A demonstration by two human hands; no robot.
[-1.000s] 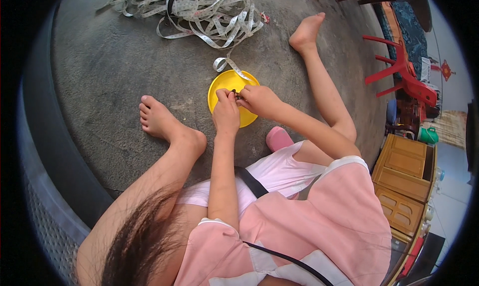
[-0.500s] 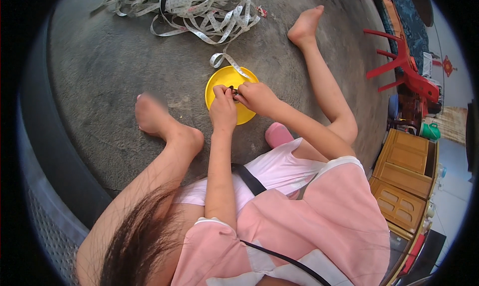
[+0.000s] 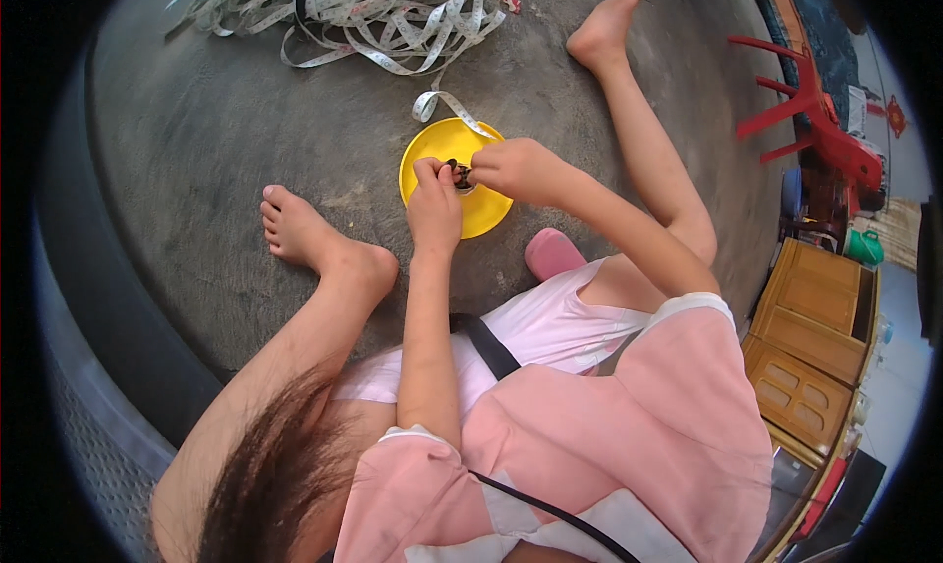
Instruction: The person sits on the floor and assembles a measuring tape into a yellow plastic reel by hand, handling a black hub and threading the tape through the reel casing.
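The left hand (image 3: 435, 209) is over the yellow dish (image 3: 413, 165), thumb and fingers curled round a small dark piece (image 3: 460, 175). The right hand (image 3: 516, 170) is over the dish's right side, its fingers bunched together against the piece; whether they grip it, the tape strip or both, I cannot tell. The piece, held over the middle of the dish, looks black with a few shiny spots, and the fingers hide much of its shape; a pale curved edge shows just under it. The dish is round, shallow and plain bright yellow, with no lettering visible on the bare parts. A white tape strip (image 3: 457, 103) curls into a loop just beyond the dish and runs over its far rim toward the right hand. Fine dark marks line the strip, too small to read. Farther beyond the dish, a tangled heap of white tape (image 3: 393, 23) lies in loose loops on the grey floor (image 3: 196, 170), a black band (image 3: 302, 1) across its left part; specks of print there are also illegible. To the near right of the dish sits a rounded pink thing (image 3: 555, 253). Well to the dish's right are a red chair (image 3: 820, 121) and a wooden cabinet (image 3: 810, 337).
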